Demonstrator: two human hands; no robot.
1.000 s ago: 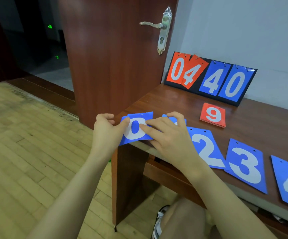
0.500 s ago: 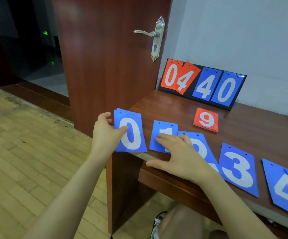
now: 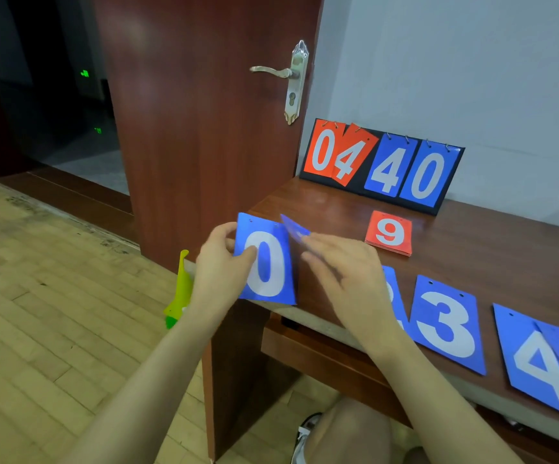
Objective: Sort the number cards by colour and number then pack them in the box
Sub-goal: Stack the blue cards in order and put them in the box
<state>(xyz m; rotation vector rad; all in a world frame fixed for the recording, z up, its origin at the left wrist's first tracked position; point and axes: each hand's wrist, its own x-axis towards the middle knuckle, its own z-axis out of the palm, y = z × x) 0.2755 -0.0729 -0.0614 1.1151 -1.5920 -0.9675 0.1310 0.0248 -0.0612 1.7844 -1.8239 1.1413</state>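
Left hand (image 3: pixel 219 276) grip holds blue 0 card (image 3: pixel 266 261); right hand (image 3: pixel 348 283) grip pinches one blurred blue card (image 3: pixel 294 226).

There is only one view, from a camera worn on the person's head, looking forward and steeply down over their own forearms. It sits close: the left hand (image 3: pixel 219 269) and right hand (image 3: pixel 348 279) fill the middle of the frame, near the lens. The worktop (image 3: pixel 472 249) runs from the centre to the lower right, its far edge meeting the wall in the upper right. The door (image 3: pixel 204 112) stands upper centre, the wooden floor (image 3: pixel 53 296) spreads across the lower left. The wide angle bends straight lines near the edges.
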